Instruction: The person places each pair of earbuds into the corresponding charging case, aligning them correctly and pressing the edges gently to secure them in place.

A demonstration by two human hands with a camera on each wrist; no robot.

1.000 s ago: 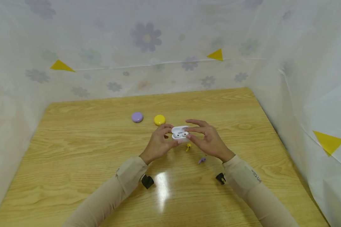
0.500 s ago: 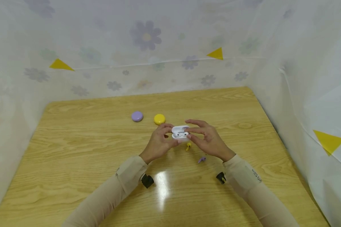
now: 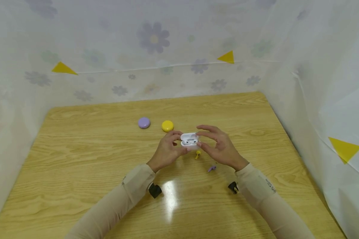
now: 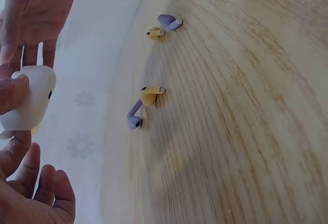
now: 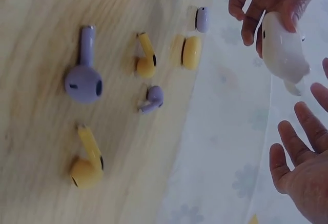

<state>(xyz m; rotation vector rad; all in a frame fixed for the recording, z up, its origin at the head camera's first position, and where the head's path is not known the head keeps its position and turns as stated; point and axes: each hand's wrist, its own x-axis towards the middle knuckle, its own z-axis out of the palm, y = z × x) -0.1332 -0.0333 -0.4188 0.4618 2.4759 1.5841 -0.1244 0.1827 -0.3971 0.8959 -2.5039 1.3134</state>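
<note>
My left hand (image 3: 167, 151) grips a white earbud charging case (image 3: 190, 146) above the table, its lid up. Two white earbuds (image 3: 186, 142) sit side by side inside. My right hand (image 3: 221, 146) is at the case's right end, thumb tip right at the right-hand white earbud (image 3: 194, 141) and index fingertip by the lid. Its other fingers are spread, nearly straight, in the right wrist view. Below the hands lie loose earbuds: a purple earbud (image 5: 83, 83), a yellow earbud (image 5: 87, 170), a second yellow one (image 5: 146, 65) and a second purple one (image 5: 154, 98).
Farther back on the wooden table (image 3: 92, 149) stand a round purple case (image 3: 144, 122) and a round yellow case (image 3: 167, 125). A flower-patterned white sheet (image 3: 107, 43) hangs behind the table, with plain white sheeting at the sides. Black cameras (image 3: 155, 190) sit at both wrists.
The right-hand white earbud sits slightly lower in the case than a second ago. My right fingertips have eased slightly back to the right. The left hand stays in place.
</note>
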